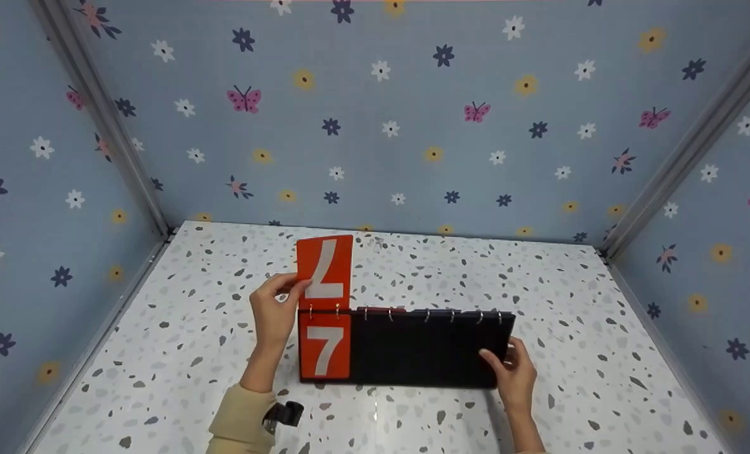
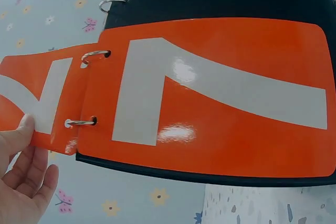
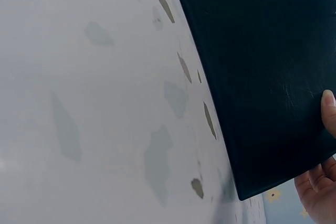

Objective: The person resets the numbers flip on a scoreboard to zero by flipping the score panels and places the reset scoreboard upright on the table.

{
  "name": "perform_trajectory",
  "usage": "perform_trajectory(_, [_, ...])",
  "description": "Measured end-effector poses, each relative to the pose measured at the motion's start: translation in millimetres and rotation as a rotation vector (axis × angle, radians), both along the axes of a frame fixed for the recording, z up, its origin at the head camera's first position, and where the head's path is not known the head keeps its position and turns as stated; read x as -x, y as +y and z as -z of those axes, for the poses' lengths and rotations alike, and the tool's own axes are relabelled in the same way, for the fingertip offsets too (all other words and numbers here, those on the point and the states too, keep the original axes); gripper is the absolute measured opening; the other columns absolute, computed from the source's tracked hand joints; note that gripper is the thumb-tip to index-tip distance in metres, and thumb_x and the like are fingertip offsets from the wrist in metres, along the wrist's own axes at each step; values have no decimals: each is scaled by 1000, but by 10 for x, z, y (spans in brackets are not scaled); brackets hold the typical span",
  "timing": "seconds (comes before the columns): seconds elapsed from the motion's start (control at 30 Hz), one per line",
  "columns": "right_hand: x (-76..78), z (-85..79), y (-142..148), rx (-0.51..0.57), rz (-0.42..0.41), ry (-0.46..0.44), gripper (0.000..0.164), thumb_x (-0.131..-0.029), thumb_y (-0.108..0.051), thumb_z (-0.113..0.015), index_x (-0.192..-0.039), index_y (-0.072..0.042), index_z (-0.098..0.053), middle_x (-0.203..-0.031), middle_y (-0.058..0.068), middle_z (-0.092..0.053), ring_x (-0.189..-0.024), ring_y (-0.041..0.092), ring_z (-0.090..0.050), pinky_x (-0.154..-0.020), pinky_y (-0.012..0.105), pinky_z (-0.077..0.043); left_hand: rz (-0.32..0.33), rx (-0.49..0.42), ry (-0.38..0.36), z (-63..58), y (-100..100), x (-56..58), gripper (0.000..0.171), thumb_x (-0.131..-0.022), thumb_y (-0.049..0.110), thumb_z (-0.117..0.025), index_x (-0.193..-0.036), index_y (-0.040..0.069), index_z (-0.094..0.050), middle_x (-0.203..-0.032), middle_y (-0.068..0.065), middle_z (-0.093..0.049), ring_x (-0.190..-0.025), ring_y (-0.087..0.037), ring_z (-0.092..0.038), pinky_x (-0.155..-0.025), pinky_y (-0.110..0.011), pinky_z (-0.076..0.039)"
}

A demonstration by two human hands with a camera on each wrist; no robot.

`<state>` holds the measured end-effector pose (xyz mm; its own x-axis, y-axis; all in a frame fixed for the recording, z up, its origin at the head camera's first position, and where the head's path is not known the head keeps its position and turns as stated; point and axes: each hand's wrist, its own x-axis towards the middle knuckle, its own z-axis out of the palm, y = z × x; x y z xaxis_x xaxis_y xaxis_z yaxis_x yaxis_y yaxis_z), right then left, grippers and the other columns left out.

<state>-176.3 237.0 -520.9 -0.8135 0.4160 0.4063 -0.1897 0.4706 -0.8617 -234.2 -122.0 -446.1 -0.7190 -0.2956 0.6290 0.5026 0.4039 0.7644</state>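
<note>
A black flip scoreboard (image 1: 422, 353) stands on the speckled table, with metal rings along its top edge. At its left end a red card with a white 7 (image 1: 343, 362) hangs against the front; this 7 also fills much of the left wrist view. Above it, my left hand (image 1: 275, 309) pinches a raised red card (image 1: 343, 265) by its left edge, thumb in front; the raised card shows an upside-down 7. My right hand (image 1: 518, 378) grips the scoreboard's right end, thumb on the black front and fingers behind, as the right wrist view also shows.
The table (image 1: 179, 353) has a white top with grey flecks. Blue walls with flowers and butterflies (image 1: 400, 126) close it in at the back and both sides, with grey corner posts (image 1: 122, 145). A bit of red (image 1: 381, 309) shows behind the scoreboard's top edge.
</note>
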Motion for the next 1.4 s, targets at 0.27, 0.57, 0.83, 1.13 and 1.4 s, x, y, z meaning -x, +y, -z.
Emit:
perform_trajectory(0.27, [-9,-12,-24,-12,16,-25,35,-70,0,-75,-100,4,-58,-81,19,-63,-69,22,-59,-62,18,-46,-21,39,-59,113,-15,192,13,-75,6,-73,-85,-2,-69,-76,-9,-65,-64,-17,-55,-61,-20,-43])
perform_trajectory(0.57, [-13,-4,-23,-3,2,-11,34,-70,0,-75,-100,5,-58,-80,19,-62,-69,21,-58,-62,19,-46,-51,85,-210,189,-28,263,21,-73,7,-74,-88,-5,-68,-75,-13,-64,-63,-21,-57,-59,-28,-46])
perform_trajectory(0.83, [3,8,-10,9,-2,8,33,-70,1,-75,-97,4,-58,-76,19,-62,-66,17,-57,-60,17,-46,-64,106,-306,215,-67,269,18,-78,14,-71,-83,-3,-69,-69,-9,-63,-60,-17,-54,-55,-25,-42])
perform_trajectory(1.13, [-6,-2,-12,-6,3,-12,33,-71,0,-74,-100,4,-58,-79,18,-62,-67,15,-58,-62,16,-45,-151,65,-196,295,-66,24,13,-82,11,-67,-84,-2,-68,-73,-10,-63,-62,-18,-54,-57,-28,-44])
perform_trajectory(1.4, [4,10,-8,6,8,-7,32,-70,1,-74,-98,4,-59,-77,18,-62,-66,14,-57,-61,17,-45,-203,5,-120,424,42,-270,15,-81,7,-68,-90,-3,-63,-83,-11,-60,-72,-20,-54,-63,-36,-45])
